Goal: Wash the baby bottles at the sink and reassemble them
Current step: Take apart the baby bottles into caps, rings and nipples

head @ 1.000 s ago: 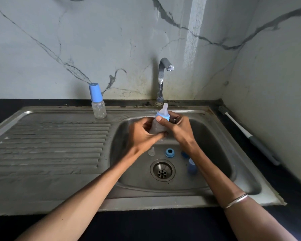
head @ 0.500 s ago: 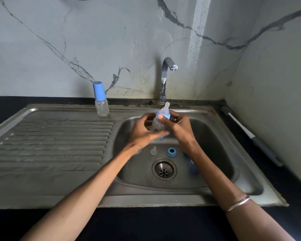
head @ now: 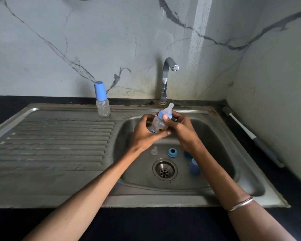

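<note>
Over the sink basin (head: 221,153) I hold a clear baby bottle (head: 159,123) with a blue collar and a clear teat, tilted to the right. My left hand (head: 144,134) wraps the bottle's body. My right hand (head: 179,126) grips the blue collar with thumb and fingers. On the basin floor lie a loose clear teat (head: 154,151), a blue collar ring (head: 172,152), another blue piece (head: 188,154) partly hidden by my right arm, and a blue cap (head: 194,166). A second bottle (head: 102,100) with a blue cap stands upright at the back of the drainboard.
The tap (head: 167,79) rises behind the basin with no water running. A ribbed steel drainboard (head: 50,141) spreads to the left. A long-handled brush (head: 250,134) lies on the black counter by the right wall. The drain (head: 165,169) sits in the basin's middle.
The bottle has tipped further to the right in my hands. My right thumb has shifted on the blue collar. The parts in the basin have not moved.
</note>
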A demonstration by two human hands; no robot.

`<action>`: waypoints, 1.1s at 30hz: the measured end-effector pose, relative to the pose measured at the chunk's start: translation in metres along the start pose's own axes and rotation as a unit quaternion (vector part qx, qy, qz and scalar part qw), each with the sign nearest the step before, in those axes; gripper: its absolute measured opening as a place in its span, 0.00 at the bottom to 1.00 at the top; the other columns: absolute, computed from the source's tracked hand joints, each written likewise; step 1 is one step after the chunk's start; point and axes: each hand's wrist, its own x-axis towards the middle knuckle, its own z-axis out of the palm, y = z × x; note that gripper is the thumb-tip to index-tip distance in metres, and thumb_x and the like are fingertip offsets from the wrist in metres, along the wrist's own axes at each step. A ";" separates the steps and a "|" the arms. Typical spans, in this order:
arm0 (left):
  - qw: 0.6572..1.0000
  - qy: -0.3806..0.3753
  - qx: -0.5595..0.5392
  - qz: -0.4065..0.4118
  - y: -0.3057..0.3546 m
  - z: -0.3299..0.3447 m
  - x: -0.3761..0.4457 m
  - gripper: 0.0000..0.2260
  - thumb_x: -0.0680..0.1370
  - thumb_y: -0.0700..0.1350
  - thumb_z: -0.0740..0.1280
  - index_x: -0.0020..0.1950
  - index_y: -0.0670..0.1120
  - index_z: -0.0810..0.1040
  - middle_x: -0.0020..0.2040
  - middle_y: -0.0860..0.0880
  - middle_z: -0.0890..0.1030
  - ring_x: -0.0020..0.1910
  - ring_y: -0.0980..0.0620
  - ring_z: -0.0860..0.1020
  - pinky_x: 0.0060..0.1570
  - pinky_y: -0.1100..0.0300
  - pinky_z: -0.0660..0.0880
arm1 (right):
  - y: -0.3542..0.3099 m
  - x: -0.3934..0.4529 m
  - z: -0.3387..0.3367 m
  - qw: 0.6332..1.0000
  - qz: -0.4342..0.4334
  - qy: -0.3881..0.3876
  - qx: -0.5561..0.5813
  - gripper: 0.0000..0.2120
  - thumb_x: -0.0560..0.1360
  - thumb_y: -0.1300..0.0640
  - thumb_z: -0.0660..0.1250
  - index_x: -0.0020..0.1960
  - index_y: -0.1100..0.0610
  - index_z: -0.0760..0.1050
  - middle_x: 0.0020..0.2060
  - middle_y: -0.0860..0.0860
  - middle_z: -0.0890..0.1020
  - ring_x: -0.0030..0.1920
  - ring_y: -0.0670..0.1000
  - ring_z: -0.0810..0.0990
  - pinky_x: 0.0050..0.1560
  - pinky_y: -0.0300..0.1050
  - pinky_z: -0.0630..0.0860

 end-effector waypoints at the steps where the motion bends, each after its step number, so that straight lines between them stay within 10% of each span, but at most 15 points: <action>1: 1.000 0.011 0.012 0.004 0.000 0.000 0.000 0.25 0.67 0.48 0.82 0.59 0.45 0.76 0.50 0.53 0.82 0.44 0.62 0.78 0.39 0.78 0.70 | -0.001 0.000 0.001 1.000 -0.002 0.005 -0.009 0.15 0.77 0.57 0.70 0.61 0.62 0.78 0.53 0.60 0.84 0.54 0.60 0.83 0.59 0.56 0.78; 11: 0.998 -0.015 0.056 0.038 -0.008 -0.002 0.001 0.21 0.74 0.47 0.77 0.63 0.43 0.75 0.47 0.58 0.78 0.40 0.77 0.75 0.39 0.79 0.69 | 0.000 0.000 -0.002 0.998 -0.005 0.022 -0.051 0.16 0.76 0.54 0.71 0.61 0.57 0.79 0.53 0.54 0.85 0.56 0.54 0.83 0.62 0.57 0.76; 22: 0.994 -0.043 0.076 0.059 -0.017 -0.002 0.008 0.20 0.71 0.47 0.79 0.60 0.48 0.80 0.49 0.57 0.81 0.47 0.64 0.79 0.46 0.78 0.71 | 0.003 0.003 -0.007 0.998 -0.008 0.022 -0.050 0.14 0.78 0.55 0.68 0.61 0.60 0.79 0.53 0.55 0.85 0.55 0.54 0.83 0.61 0.53 0.78; 27: 0.994 -0.096 0.033 0.027 -0.037 0.006 0.018 0.25 0.71 0.46 0.79 0.66 0.51 0.76 0.61 0.53 0.82 0.61 0.55 0.80 0.65 0.48 0.76 | 0.002 0.010 -0.019 0.998 -0.004 0.052 -0.032 0.14 0.80 0.52 0.63 0.63 0.56 0.78 0.54 0.56 0.82 0.55 0.54 0.80 0.56 0.48 0.76; 33: 0.996 -0.039 0.077 0.009 -0.046 -0.003 0.026 0.26 0.66 0.43 0.81 0.61 0.46 0.75 0.53 0.51 0.81 0.50 0.54 0.80 0.51 0.62 0.77 | 0.005 0.013 -0.029 0.996 0.000 0.082 -0.031 0.13 0.79 0.53 0.66 0.62 0.54 0.78 0.57 0.55 0.80 0.56 0.53 0.78 0.55 0.49 0.78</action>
